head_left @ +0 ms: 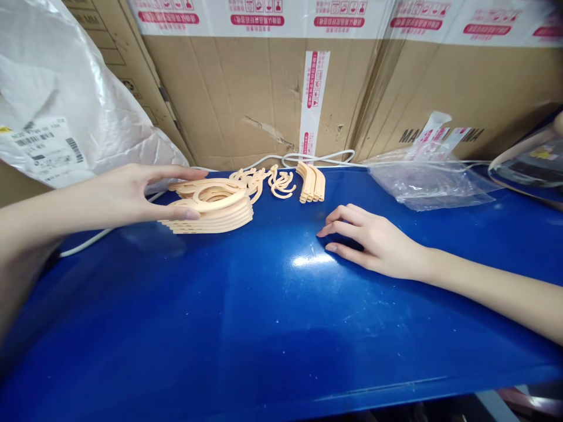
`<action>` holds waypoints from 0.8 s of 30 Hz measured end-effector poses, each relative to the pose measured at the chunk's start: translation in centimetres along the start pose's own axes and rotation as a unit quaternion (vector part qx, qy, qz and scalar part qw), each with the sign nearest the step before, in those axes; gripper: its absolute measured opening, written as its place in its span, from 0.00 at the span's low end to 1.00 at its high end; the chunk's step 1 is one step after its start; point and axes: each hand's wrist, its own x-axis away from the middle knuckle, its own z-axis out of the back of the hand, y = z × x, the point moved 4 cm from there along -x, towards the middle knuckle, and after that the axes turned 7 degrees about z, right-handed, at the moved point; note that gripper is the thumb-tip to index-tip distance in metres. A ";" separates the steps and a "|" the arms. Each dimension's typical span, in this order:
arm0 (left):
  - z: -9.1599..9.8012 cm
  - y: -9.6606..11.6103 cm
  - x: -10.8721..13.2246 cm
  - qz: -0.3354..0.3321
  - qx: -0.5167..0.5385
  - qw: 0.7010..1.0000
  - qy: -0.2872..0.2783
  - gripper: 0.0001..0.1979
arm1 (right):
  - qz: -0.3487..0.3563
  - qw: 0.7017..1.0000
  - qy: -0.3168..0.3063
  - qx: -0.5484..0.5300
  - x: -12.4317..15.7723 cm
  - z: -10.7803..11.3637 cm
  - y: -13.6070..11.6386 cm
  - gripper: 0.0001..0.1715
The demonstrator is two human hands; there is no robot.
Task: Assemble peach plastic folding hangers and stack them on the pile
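Note:
My left hand [127, 196] reaches over a stack of curved cream plastic pieces [213, 221] on the blue table. Its thumb lies against the upper pieces, and its index finger stretches out above their far side. Thumb and fingers are well apart; whether any piece is gripped does not show clearly. To the right of the stack lie small cream hook-shaped pieces [281, 184] in a loose heap. Beside them sits a short row of bent cream tubes [311, 183]. My right hand [373, 240] hovers or rests over the table, fingers loosely bent and apart, holding nothing.
Cardboard boxes [246, 94] with printed tape stand along the table's back edge. A white cable [268, 159] runs in front of them. A clear plastic bag [431, 184] lies at right, and a large wrapped package [65, 99] leans at left. The blue table [246, 328] ends near me.

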 end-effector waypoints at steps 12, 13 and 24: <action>-0.4 -0.5 0.2 -0.051 -0.015 0.998 0.016 0.33 | -0.020 1.000 -0.010 0.000 0.1 -0.2 0.3 0.19; -0.4 -0.4 0.2 -0.051 -0.014 0.998 0.015 0.33 | -0.020 1.000 -0.011 0.000 0.1 -0.2 0.2 0.19; -0.3 -0.3 0.1 -0.017 0.030 0.999 -0.002 0.36 | -0.013 1.000 -0.016 -0.005 0.2 -0.3 0.4 0.19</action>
